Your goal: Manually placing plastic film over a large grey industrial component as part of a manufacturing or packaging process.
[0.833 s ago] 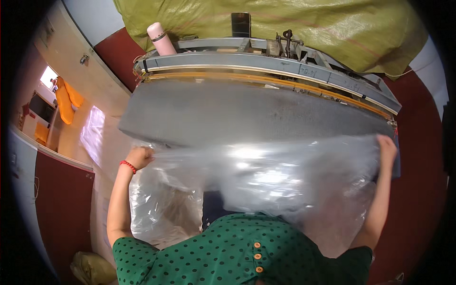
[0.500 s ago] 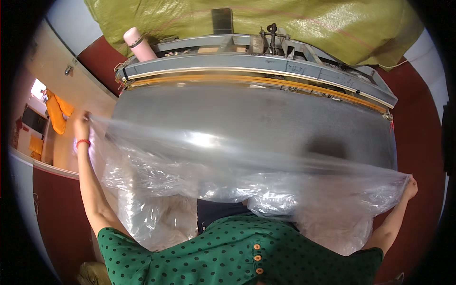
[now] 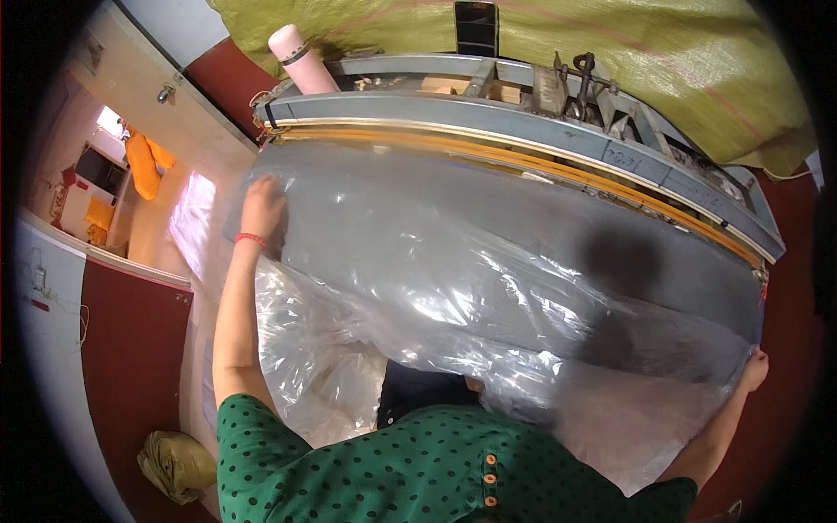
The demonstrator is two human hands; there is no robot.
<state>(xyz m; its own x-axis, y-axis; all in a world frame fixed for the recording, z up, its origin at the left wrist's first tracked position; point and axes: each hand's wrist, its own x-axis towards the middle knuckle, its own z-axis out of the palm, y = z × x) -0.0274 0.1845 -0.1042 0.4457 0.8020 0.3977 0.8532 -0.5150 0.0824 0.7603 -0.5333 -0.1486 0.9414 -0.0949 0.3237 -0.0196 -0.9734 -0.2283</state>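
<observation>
Plastic sheet (image 3: 418, 301), pink flask (image 3: 307, 68) beyond

"Where does this view look from?"
"The wearer's head, on the near side of the worktop (image 3: 697, 257), the green shirt (image 3: 375, 475) filling the bottom."
"Facing which way?"
"Down and forward, toward the far edge, which slants lower at its right corner."
"How near?"
"Close, but wide: left hand (image 3: 263, 213), right hand (image 3: 756, 371) and both far corners fit."
</observation>
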